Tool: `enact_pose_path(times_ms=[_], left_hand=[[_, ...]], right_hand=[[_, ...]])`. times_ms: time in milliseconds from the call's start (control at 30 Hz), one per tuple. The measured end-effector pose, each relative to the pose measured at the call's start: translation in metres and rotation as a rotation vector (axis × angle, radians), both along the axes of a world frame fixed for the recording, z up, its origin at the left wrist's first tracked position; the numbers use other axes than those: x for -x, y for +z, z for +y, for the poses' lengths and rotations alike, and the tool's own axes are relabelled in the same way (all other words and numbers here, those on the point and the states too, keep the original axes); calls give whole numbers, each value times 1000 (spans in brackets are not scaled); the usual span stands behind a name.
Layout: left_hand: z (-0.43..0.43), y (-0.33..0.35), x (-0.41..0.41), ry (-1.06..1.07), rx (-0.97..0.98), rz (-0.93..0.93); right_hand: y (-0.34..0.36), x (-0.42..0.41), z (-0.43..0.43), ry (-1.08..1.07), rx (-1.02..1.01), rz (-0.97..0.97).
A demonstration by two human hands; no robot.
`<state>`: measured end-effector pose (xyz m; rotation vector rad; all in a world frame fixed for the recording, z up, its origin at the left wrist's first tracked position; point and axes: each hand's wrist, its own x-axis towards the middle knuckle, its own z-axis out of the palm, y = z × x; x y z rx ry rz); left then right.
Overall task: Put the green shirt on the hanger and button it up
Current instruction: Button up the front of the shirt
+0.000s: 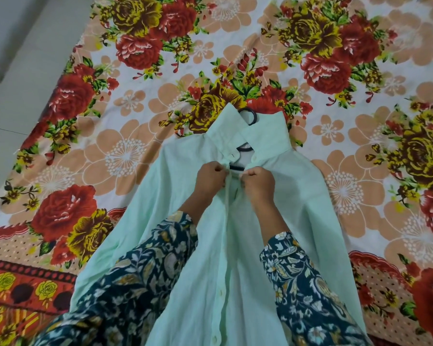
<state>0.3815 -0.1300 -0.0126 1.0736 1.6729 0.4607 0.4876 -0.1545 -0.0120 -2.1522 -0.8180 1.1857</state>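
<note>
Floral bedsheet [125, 151] in red, yellow and peach covers nearly the whole view, with a strip of grey floor [23, 71] past its left edge and an orange-red patterned border along its near edge.

The green shirt [293, 196] lies flat on the sheet, front up, about midway between the left and right edges and reaching down to the near edge. Its collar [263, 136] points toward the far edge and stands open. A black hanger [252, 116] sits inside the shirt: its hook curls out above the collar, and a short piece of it shows in the open neck.

Both hands meet on the shirt front just below the collar. The left grip [211, 182] is curled tight, fingers and thumb pinching the left edge of the front opening. The right grip [256, 183] is curled the same way, pinching the right edge, with the knuckles of the two nearly touching. The button they work on is hidden under the fingers.

Nearer the person, two pale buttons [220, 292] show along the front; whether they are fastened I cannot tell. Dark blue flowered sleeves [135, 283] cover both forearms.
</note>
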Motion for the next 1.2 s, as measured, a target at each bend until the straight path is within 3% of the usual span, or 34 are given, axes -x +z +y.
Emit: enact_pose_path(times_ms=[67, 200, 367, 533, 833, 1000, 1067, 1200], left_hand=[[-2, 6, 4, 103, 42, -204], [-7, 13, 5, 98, 46, -306], [-9, 20, 5, 13, -12, -257], [-3, 24, 11, -96, 62, -309], [10, 16, 2, -254, 73, -199], [18, 17, 8, -353, 117, -205], [23, 19, 5, -402, 97, -117], [36, 14, -17, -457, -256, 476]], right_hand=[[10, 1, 1, -107, -28, 212], [20, 5, 3, -72, -38, 194], [21, 7, 0, -24, -83, 105], [18, 4, -3, -41, -117, 77], [14, 3, -9, 21, -106, -18], [5, -1, -6, -18, -84, 44], [3, -6, -2, -34, -74, -21], [1, -22, 20, 36, -117, -188]])
